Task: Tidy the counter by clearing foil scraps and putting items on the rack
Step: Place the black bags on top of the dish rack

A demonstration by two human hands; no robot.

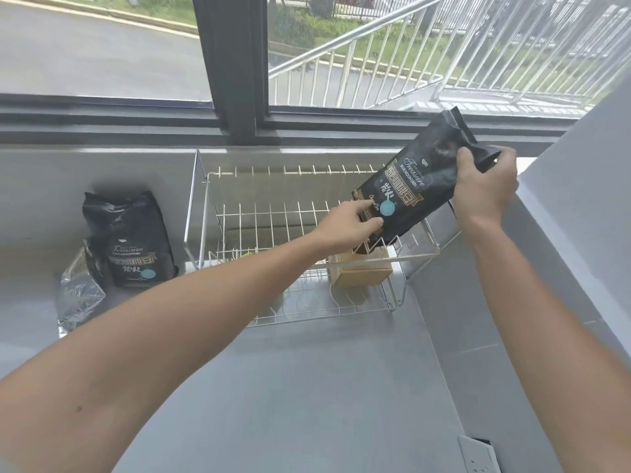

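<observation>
A black foil coffee bag (415,186) is gripped by the right hand (485,186) and steadied by the left hand (351,227), tilted over the white wire rack's (205,206) right end; snagging on wires is risked.

Two black printed coffee bags: one tilted above the rack (415,186), one upright on the grey counter (131,240). One white two-tier wire dish rack (259,213), one tan wooden box (362,273), one crumpled silver foil scrap (76,295). One white wall socket (478,455).

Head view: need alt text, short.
Both hands hold a black coffee bag tilted over a white wire dish rack, right hand at its top, left hand at its bottom. A second black coffee bag and crumpled foil scrap sit left on the grey counter.
</observation>
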